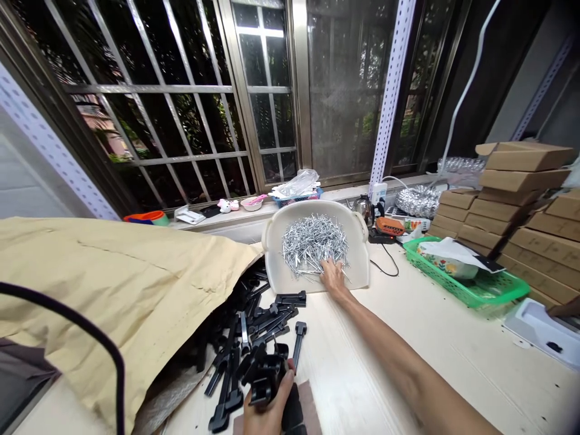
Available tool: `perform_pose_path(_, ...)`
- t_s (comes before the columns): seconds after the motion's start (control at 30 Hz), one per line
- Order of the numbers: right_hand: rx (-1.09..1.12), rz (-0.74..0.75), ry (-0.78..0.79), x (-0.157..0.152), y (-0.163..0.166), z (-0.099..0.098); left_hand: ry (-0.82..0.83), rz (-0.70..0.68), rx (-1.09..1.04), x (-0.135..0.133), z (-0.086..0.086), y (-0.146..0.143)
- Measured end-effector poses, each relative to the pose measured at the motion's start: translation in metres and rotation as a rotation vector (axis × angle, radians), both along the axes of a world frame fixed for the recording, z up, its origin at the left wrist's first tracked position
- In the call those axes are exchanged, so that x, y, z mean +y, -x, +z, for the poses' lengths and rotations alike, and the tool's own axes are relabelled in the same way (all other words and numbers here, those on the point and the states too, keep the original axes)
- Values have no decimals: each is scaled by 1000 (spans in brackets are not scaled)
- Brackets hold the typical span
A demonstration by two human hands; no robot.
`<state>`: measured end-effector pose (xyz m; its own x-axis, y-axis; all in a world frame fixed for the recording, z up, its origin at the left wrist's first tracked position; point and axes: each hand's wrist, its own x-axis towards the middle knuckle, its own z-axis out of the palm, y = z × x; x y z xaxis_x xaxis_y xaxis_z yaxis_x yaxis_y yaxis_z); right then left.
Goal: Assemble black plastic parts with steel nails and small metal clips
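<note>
My right hand reaches forward into a white dustpan-shaped tray and rests on a heap of small silver metal pins; its fingers are curled down among the pins. My left hand at the bottom edge is closed round a black plastic part. Several more black plastic parts lie spilled on the white table from under a large tan paper sack on the left.
A green basket with paper in it stands at the right, with stacked brown cardboard boxes behind it. A white device lies at the far right. Small items line the window sill. A black cable curves across the lower left.
</note>
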<state>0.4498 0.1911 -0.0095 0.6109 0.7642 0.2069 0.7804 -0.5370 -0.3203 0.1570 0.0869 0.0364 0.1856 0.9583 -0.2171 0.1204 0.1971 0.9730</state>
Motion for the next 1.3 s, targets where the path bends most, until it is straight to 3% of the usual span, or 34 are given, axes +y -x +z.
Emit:
perform_pose_path(0.13,-25,99,8,-28,1,0,152,-18,-47,6,-2,-3)
perform_pose_path(0.43,-45,309,-51,-91,8,-12,83,-41,-125,4,-17,-3)
perform_pose_path(0.83,-35,491,-90,-125,32,-11,74,-56,-109,5,-20,-3)
perform_pose_path(0.93,-21,510,-44,-133,37,-6,52,-55,-119,7,-26,-2)
perform_pose_path(1.07,32,564,52,-147,31,15,43,-43,-143,5,-25,-2)
perform_pose_path(1.13,55,546,45,-155,19,26,58,-33,-161,2,-20,-2)
perform_pose_path(1.3,32,261,107,-172,-18,30,84,-47,-216,-7,-4,-5)
